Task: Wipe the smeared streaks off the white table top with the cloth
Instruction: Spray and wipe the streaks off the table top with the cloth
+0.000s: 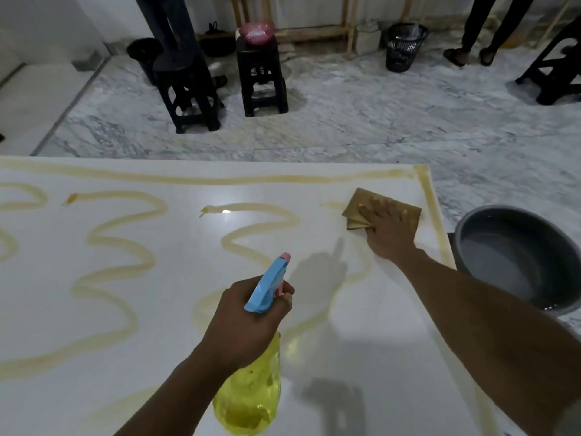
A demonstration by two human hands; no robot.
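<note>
The white table top (pixel 176 234) fills the lower part of the view and carries several wavy yellowish-brown streaks (pixel 119 243), plus a streak along its far and right edges. A folded tan cloth (pixel 358 204) lies flat near the far right corner. My right hand (pixel 388 229) presses down on it with fingers spread. My left hand (pixel 248 319) holds a yellow spray bottle (pixel 251 394) with a blue and pink trigger head, raised above the table's middle front, nozzle pointing away from me.
A grey basin (pixel 515 256) with water stands just off the table's right edge. On the marble floor beyond are black plastic stools (pixel 188 89), a black waste basket (pixel 404 47), a wooden frame and a person's legs (pixel 474 29) at the back right.
</note>
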